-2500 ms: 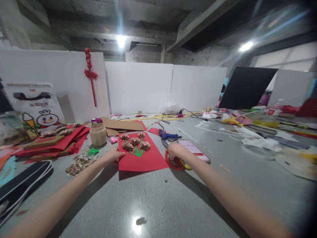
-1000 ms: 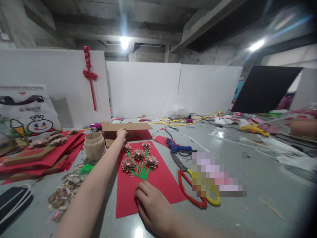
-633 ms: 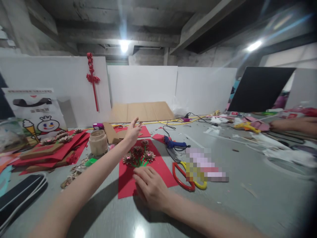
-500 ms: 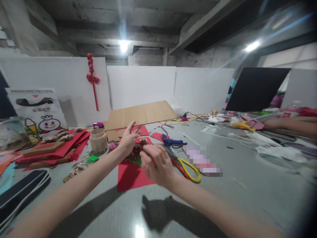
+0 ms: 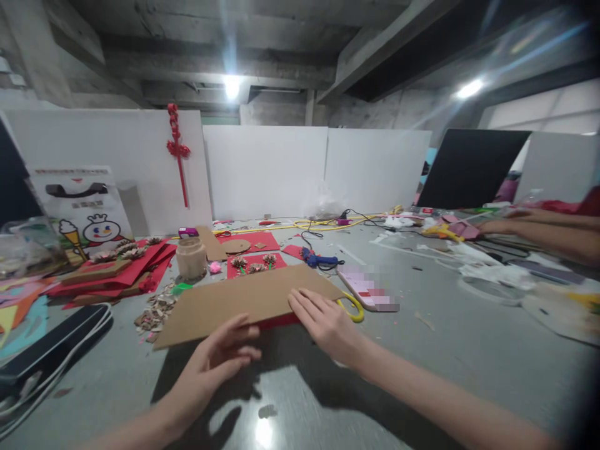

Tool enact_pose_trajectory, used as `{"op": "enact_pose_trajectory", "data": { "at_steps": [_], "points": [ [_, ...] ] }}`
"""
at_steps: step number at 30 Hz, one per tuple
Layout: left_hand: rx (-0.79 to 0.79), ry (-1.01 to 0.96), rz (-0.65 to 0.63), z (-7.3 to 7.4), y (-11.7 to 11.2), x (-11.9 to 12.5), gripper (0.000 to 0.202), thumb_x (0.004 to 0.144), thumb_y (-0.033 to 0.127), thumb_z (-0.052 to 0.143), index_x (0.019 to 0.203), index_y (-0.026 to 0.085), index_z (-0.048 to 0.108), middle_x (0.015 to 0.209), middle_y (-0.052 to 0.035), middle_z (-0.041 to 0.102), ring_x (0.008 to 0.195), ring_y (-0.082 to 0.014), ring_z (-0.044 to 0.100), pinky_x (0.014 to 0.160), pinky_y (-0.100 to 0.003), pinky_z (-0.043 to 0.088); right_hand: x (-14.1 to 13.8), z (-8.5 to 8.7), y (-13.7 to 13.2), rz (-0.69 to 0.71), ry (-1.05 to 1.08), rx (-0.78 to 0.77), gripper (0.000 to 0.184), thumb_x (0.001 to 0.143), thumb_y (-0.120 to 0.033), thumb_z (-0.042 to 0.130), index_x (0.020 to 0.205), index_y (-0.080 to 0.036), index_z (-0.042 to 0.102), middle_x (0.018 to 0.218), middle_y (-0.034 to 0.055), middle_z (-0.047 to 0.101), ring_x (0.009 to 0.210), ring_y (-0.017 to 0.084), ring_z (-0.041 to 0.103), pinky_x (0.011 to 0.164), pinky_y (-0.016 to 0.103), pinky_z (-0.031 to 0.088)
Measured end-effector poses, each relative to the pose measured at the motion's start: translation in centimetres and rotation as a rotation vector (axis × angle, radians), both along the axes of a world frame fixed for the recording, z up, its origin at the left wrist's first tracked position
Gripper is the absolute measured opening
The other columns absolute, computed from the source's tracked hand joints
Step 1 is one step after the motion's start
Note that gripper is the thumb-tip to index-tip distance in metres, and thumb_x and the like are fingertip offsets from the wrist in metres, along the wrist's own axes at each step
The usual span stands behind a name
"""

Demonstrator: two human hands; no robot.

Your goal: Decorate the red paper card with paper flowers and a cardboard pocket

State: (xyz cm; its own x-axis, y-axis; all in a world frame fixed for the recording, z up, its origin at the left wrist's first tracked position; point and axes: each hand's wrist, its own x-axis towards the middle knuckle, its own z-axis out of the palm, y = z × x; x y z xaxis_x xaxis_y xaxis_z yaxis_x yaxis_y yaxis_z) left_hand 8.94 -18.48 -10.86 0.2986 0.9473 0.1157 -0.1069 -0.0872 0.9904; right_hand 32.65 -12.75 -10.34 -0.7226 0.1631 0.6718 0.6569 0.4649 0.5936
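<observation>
The brown cardboard sheet [image 5: 234, 303] is at the middle of the counter [image 5: 412, 375], slanted above the near part of a red sheet [image 5: 253, 257] whose far end, with paper flowers [image 5: 257, 268] on it, shows behind. The right hand [image 5: 328, 322] holds the cardboard by its near edge, toward the right corner, fingers laid on top (its thumb is hidden, so I cannot tell how it grips beneath). The left hand [image 5: 222, 353] is loosely opened at the same edge, fingers curved and parted from the thumb; I cannot tell whether it touches.

Just right of the cardboard, a yellow scissor handle [image 5: 360, 310] pokes out beside a phone [image 5: 363, 294], partly pixelated, with a blue glue gun [image 5: 321, 259] behind. To the left are a pile of scraps [image 5: 157, 310], a green piece [image 5: 180, 288] and a jar [image 5: 191, 261]. Farther left lies a stack of red sheets and cardboard [image 5: 117, 275]. Well apart, at the far right, another person's arms [image 5: 539, 231] reach over the counter.
</observation>
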Motion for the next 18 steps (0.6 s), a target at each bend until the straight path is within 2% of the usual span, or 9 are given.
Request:
{"op": "enact_pose_trajectory", "data": {
  "at_steps": [1,3,5,8,11,14,17,18],
  "points": [
    [0.018,0.028,-0.013,-0.1,-0.7,-0.5,0.043,0.072,0.027,0.059,0.115,0.025,0.052,0.088,-0.0069,0.065,0.066,-0.0158,0.064,0.065,-0.029,0.049,0.2,-0.4,-0.6,0.016,-0.016,-0.010,0.034,0.081,-0.005,0.033,0.098,-0.004,0.062,0.100,0.0144,0.064,0.094,0.021,0.057,0.076,0.031,0.049],
    [0.075,0.078,-0.008,0.1,-1.8,-1.5,0.036,0.079,0.035,0.050,0.113,0.025,0.052,0.070,-0.0026,0.063,0.040,-0.0098,0.055,0.043,-0.023,0.043,0.7,-1.1,-1.7,0.036,-0.040,-0.044,0.036,0.079,-0.003,0.031,0.098,-0.003,0.062,0.100,0.0147,0.064,0.095,0.021,0.057,0.076,0.031,0.049],
    [0.180,0.133,0.054,0.7,-2.3,-2.5,0.032,0.082,0.036,0.045,0.110,0.024,0.054,0.063,-0.0004,0.060,0.037,-0.0092,0.053,0.039,-0.021,0.040,1.0,-1.7,-2.6,0.029,-0.043,-0.079,0.038,0.078,-0.002,0.030,0.099,-0.004,0.062,0.100,0.0148,0.064,0.095,0.020,0.057,0.076,0.030,0.050],
    [0.425,0.235,0.168,2.2,-1.5,-3.5,0.025,0.083,0.033,0.042,0.101,0.023,0.055,0.061,0.0009,0.059,0.042,-0.0096,0.055,0.042,-0.021,0.043,1.3,-2.3,-3.2,0.009,-0.068,-0.124,0.037,0.079,-0.004,0.032,0.101,-0.004,0.061,0.102,0.0150,0.064,0.096,0.020,0.057,0.077,0.030,0.050],
    [0.599,0.456,0.286,3.4,0.8,-3.8,0.022,0.084,0.029,0.038,0.095,0.020,0.055,0.064,0.0006,0.059,0.051,-0.0104,0.056,0.052,-0.022,0.045,1.4,-2.8,-3.2,0.013,-0.108,-0.151,0.034,0.079,-0.006,0.034,0.101,-0.005,0.061,0.102,0.0155,0.064,0.095,0.020,0.058,0.078,0.031,0.050],
    [0.649,0.843,0.238,3.4,3.5,-3.5,0.022,0.083,0.029,0.039,0.092,0.018,0.056,0.075,-0.0032,0.061,0.072,-0.0151,0.059,0.069,-0.028,0.046,1.5,-3.5,-2.9,-0.003,-0.099,-0.163,0.032,0.078,-0.006,0.037,0.098,-0.004,0.062,0.100,0.0155,0.064,0.093,0.021,0.059,0.076,0.030,0.051],
    [0.663,1.107,0.142,2.1,6.1,-2.7,0.026,0.083,0.031,0.036,0.094,0.017,0.055,0.099,-0.0081,0.058,0.089,-0.0182,0.055,0.080,-0.032,0.042,1.6,-4.0,-2.7,-0.031,-0.089,-0.164,0.030,0.077,-0.007,0.039,0.096,-0.005,0.063,0.098,0.0139,0.065,0.090,0.021,0.061,0.072,0.029,0.052],
    [0.645,1.174,0.107,1.6,6.8,-2.4,0.027,0.083,0.033,0.036,0.094,0.017,0.054,0.101,-0.0089,0.056,0.090,-0.0185,0.054,0.080,-0.032,0.042,1.5,-4.1,-2.7,-0.040,-0.091,-0.164,0.030,0.077,-0.007,0.040,0.096,-0.006,0.063,0.098,0.0132,0.066,0.089,0.021,0.061,0.071,0.029,0.052]
  ]
}}
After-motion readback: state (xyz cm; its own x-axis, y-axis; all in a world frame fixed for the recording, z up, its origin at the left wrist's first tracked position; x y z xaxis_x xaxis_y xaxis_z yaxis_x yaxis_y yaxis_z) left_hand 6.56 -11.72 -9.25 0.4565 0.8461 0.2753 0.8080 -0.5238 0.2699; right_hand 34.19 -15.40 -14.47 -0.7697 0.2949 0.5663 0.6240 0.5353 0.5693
